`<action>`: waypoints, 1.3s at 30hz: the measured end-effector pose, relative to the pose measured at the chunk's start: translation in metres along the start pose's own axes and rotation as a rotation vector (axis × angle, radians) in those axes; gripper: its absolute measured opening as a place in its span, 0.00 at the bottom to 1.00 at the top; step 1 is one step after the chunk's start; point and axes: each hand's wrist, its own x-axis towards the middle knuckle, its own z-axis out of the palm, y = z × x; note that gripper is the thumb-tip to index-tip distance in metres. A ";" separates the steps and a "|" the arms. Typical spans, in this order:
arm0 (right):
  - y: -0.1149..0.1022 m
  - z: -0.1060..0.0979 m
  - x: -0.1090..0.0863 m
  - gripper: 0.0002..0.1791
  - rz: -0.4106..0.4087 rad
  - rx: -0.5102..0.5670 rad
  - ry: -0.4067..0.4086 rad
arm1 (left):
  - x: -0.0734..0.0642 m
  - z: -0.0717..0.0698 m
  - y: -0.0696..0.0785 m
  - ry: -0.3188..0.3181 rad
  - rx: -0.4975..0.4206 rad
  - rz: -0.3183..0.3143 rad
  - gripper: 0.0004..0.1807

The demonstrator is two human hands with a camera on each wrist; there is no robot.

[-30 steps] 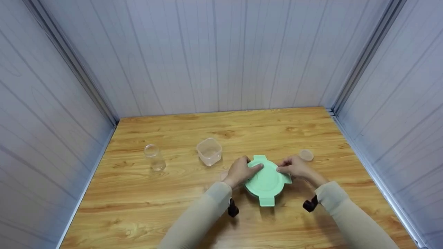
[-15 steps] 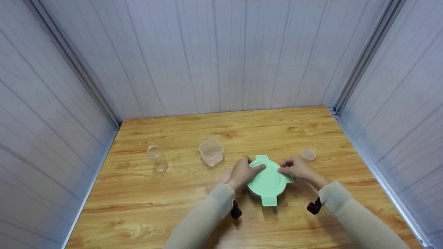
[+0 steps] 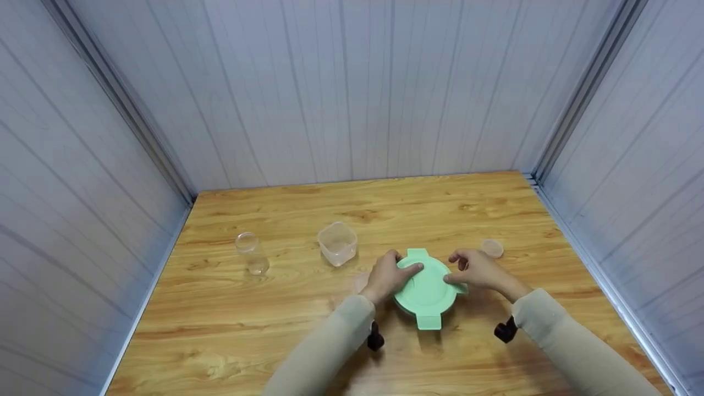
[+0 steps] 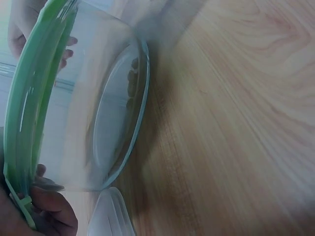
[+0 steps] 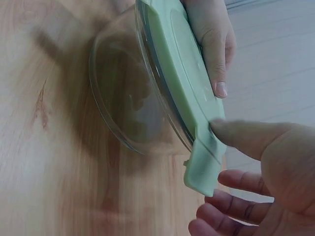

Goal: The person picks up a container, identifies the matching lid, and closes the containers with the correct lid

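Observation:
A round clear glass food container stands on the wooden table under a mint-green lid with side flaps. My left hand grips its left side, thumb on top of the lid and fingers curled below the rim in the left wrist view. At the right side, my right hand rests its thumb on the lid beside a flap that slants outward. The other fingers spread loosely below and beyond that flap. In the left wrist view, several small brownish lumps show through the glass.
A clear square tub stands left of the container, and a clear cylindrical jar farther left. A small round translucent lid lies behind my right hand. Another translucent lid lies by my left hand. Panel walls enclose the table.
My right hand's fingers have lifted and spread away from the flap, while its thumb stays at the lid's edge. My left hand keeps its grip. The whole head view has shifted slightly.

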 end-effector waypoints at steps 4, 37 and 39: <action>-0.005 0.000 -0.002 0.31 0.029 -0.055 -0.007 | 0.000 -0.002 -0.001 0.008 -0.001 0.017 0.26; -0.017 0.006 -0.004 0.19 0.158 0.035 -0.130 | 0.000 0.002 -0.002 0.019 -0.018 0.023 0.25; -0.016 0.006 -0.002 0.19 0.165 0.050 -0.129 | 0.000 0.001 -0.003 0.022 -0.021 0.019 0.25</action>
